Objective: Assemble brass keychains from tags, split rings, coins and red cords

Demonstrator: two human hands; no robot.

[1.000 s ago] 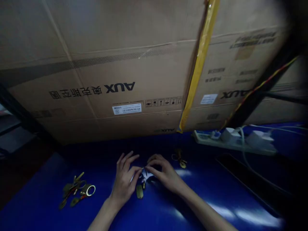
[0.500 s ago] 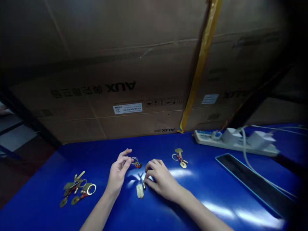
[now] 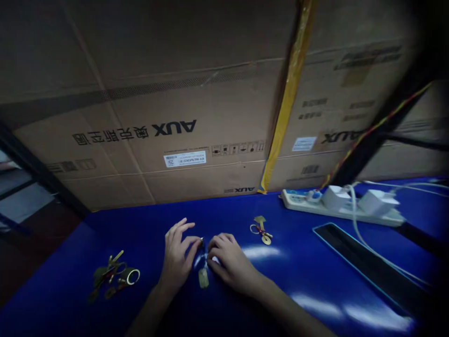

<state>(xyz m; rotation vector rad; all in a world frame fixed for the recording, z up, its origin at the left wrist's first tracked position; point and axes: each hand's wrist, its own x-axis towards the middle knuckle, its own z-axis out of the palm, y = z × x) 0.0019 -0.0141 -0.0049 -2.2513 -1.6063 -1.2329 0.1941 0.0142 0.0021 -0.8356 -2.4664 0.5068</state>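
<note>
My left hand [image 3: 178, 252] pinches a key ring [image 3: 201, 240] between thumb and forefinger. Most of the ring is hidden, and its other fingers are raised. Close by on the right, my right hand [image 3: 229, 262] is closed with curled fingertips; whatever they grip is hidden. Between and below the hands, a flat brass tag [image 3: 203, 278] lies on the blue tabletop [image 3: 217, 313]. A keychain [image 3: 261, 230] with a ring, a red cord and brass charms lies apart, beyond my right hand. Several more brass keychains [image 3: 114, 276] form a pile to the left.
A white power strip [image 3: 343, 208] with plugs and cables stands at the back right. In front of it lies a dark, flat panel [image 3: 368, 267] with a light-blue edge. Large cardboard boxes [image 3: 140, 159] rise along the table's back edge.
My left hand has moved slightly right and down towards my right hand, turning so that the key ring is mostly covered. The small brass piece at my right fingertips is no longer visible.
</note>
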